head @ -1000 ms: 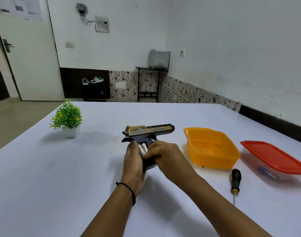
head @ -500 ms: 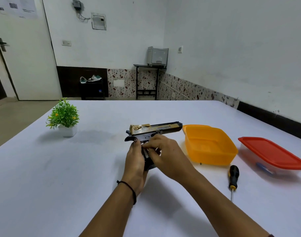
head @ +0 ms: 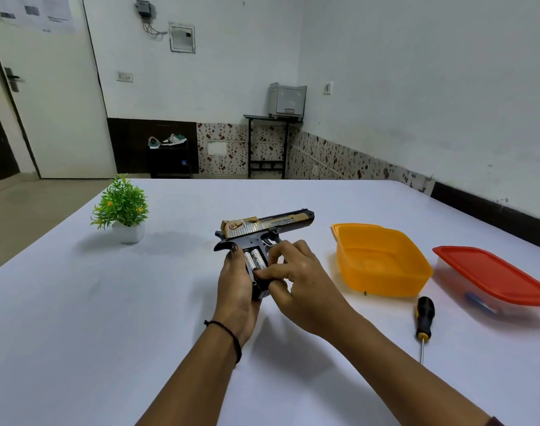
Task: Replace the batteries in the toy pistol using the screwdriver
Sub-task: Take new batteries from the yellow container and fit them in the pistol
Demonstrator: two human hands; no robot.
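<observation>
Now the right hand [head: 296,281], pinching the grip's base, sits lower than before, exposing two white cylindrical batteries [head: 255,259] seated in the black-and-gold plastic toy pistol [head: 264,230] that the left hand [head: 235,287] grips, so closing up likely remains.

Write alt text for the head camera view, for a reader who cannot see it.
Two hands hold a black-and-gold toy pistol over a white table; the left hand grips the handle, the right hand presses its thumb on two batteries in its open side. A screwdriver, an orange tub and a red-lidded box lie to the right, a potted plant to the left.
</observation>
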